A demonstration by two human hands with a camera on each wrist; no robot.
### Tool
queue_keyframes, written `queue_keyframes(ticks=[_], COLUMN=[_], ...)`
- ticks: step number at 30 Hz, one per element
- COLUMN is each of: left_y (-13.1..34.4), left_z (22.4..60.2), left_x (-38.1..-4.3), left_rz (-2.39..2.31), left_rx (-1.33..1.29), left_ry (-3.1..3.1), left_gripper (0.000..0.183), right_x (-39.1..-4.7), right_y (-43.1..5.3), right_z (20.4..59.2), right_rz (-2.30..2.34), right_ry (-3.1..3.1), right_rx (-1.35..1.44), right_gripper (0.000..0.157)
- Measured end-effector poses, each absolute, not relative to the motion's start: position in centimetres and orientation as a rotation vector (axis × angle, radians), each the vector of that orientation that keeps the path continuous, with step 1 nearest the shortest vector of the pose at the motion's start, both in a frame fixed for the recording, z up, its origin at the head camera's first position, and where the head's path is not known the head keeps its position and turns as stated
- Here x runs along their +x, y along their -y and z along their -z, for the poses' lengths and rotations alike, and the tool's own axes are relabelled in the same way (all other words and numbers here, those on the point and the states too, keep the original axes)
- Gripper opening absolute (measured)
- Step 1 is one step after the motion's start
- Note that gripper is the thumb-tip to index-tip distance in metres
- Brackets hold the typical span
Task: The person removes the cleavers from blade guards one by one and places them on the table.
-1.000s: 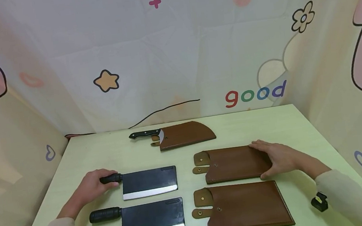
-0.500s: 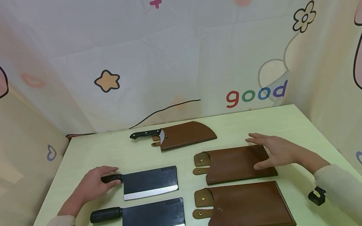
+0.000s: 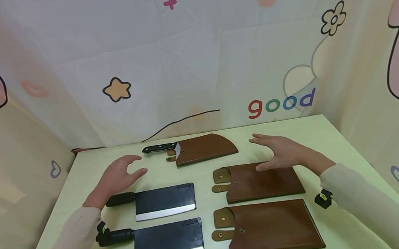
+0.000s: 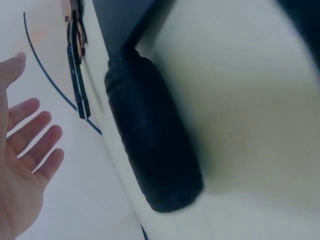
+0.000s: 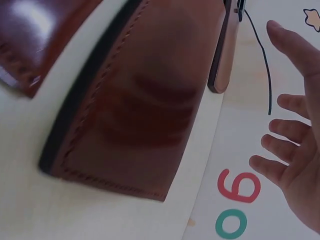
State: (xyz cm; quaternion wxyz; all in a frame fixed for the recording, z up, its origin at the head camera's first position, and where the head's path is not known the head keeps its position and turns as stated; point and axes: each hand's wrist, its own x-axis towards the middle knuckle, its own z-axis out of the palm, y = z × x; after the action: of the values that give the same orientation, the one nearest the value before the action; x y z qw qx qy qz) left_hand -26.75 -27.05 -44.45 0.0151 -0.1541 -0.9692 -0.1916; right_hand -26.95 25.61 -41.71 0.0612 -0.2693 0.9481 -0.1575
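Observation:
My left hand (image 3: 116, 177) hovers with thumb and fingers spread, holding nothing, just beyond the black handle of the upper cleaver (image 3: 165, 200) and left of the sheathed knife's handle (image 3: 159, 147). That knife sits in a brown leather sheath (image 3: 206, 147) at the back of the table. Above the far edge of the upper empty sheath (image 3: 263, 185), my right hand (image 3: 283, 150) is raised, its fingers spread and holding nothing. In the left wrist view a black cleaver handle (image 4: 152, 135) lies below the hand; the right wrist view has the brown sheath (image 5: 145, 110) beneath the right hand.
A second cleaver (image 3: 168, 242) lies at the front left, its black handle partly behind the left wrist's camera. At the front right is another brown sheath (image 3: 273, 227) with two snap straps. A printed curtain (image 3: 191, 59) closes off the table's back and sides.
My left hand has let go of the upper cleaver's handle and moved away and to the right. My right hand has lifted off the upper sheath and shifted left and farther back.

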Motion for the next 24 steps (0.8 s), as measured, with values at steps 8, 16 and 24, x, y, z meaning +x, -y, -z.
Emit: queue_keyframes(ticks=[8,16,24], left_y=[25.6,25.2,24.4], left_z=[44.8,46.3,47.1], left_x=[-29.5,-32.4,-34.1], left_rz=[0.607,0.650,0.704], left_rx=[-0.454,-0.407,-0.388], left_ry=[2.963,2.989,3.051], left_gripper=[0.064,0.066,0.069], right_x=[-29.7,-32.8,-34.9], right_y=[-22.4,-20.0,-18.0], right_z=[42.6,44.6,46.1], right_rz=[0.521,0.563,0.620], right_ry=[-2.866,-2.869,-2.833], right_rx=[-0.784,-0.766,-0.734], right_gripper=[0.094,0.097,0.100])
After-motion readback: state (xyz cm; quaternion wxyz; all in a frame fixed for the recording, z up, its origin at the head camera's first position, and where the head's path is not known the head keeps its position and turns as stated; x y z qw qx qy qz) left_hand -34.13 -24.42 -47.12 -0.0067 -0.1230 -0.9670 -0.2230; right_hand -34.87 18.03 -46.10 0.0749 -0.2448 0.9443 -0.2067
